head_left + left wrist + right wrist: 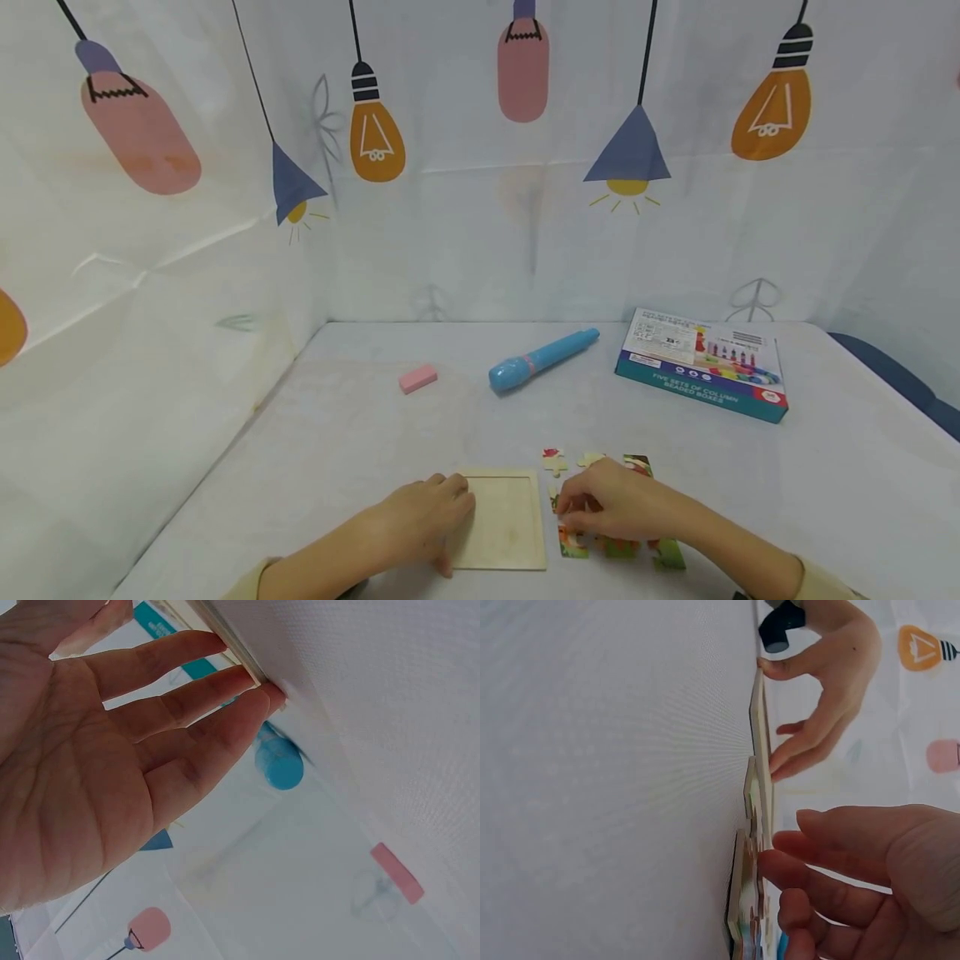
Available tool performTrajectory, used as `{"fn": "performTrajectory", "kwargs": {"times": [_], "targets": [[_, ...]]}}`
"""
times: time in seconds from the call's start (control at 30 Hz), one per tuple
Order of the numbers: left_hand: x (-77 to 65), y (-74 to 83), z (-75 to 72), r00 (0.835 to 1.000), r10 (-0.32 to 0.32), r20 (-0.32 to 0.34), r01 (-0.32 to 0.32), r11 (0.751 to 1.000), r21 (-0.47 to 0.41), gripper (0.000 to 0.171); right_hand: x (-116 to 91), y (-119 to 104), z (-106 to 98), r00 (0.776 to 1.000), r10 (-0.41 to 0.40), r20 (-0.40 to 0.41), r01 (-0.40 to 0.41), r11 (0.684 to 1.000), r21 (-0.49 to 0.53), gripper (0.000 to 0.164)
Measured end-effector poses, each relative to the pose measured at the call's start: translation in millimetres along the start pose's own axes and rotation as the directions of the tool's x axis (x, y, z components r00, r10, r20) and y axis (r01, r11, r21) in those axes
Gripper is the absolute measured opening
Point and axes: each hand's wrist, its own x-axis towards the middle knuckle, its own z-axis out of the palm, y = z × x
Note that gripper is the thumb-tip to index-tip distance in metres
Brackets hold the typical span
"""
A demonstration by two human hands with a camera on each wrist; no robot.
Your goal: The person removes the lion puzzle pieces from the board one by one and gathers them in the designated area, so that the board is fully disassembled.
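Observation:
My left hand (427,517) rests along the left side of a square wooden puzzle tray (506,521). In the left wrist view its fingers (187,701) lie extended against the tray's edge, and in the right wrist view the thumb touches the near end. Over several picture puzzle pieces (573,543), right of the tray, my right hand (618,504) hovers low with loosely bent fingers. One fingertip of the right hand (840,881) appears to touch a piece (742,892); no piece is seen lifted. The palm hides some pieces in the head view.
Behind the tray lie a pink eraser-like block (417,378) and a blue microphone-shaped toy (542,360). A beaded-boxes carton (703,363) lies at the back right of the white table (360,450). A lamp-patterned sheet (480,242) hangs behind.

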Motion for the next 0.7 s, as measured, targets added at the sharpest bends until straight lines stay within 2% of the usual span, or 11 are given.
{"fn": "performTrajectory", "kwargs": {"times": [0.37,0.53,0.7], "targets": [[1.5,0.6,-0.6,1.0,0.011,-0.006,-0.01,1.0,0.025,0.064,-3.3,-0.6,0.7,1.0,-0.007,-0.002,0.007,0.998,-0.055,0.011],[1.6,-1.8,-3.1,0.999,0.0,0.036,0.001,1.0,-0.018,0.064,-2.7,-1.7,0.9,1.0,0.007,-0.004,-0.008,0.997,-0.073,0.011],[-1.2,-1.6,-5.8,0.997,-0.038,0.07,0.043,0.997,-0.071,0.061,-2.0,-2.8,0.7,1.0,-0.005,-0.017,0.004,0.997,-0.082,0.01]]}}
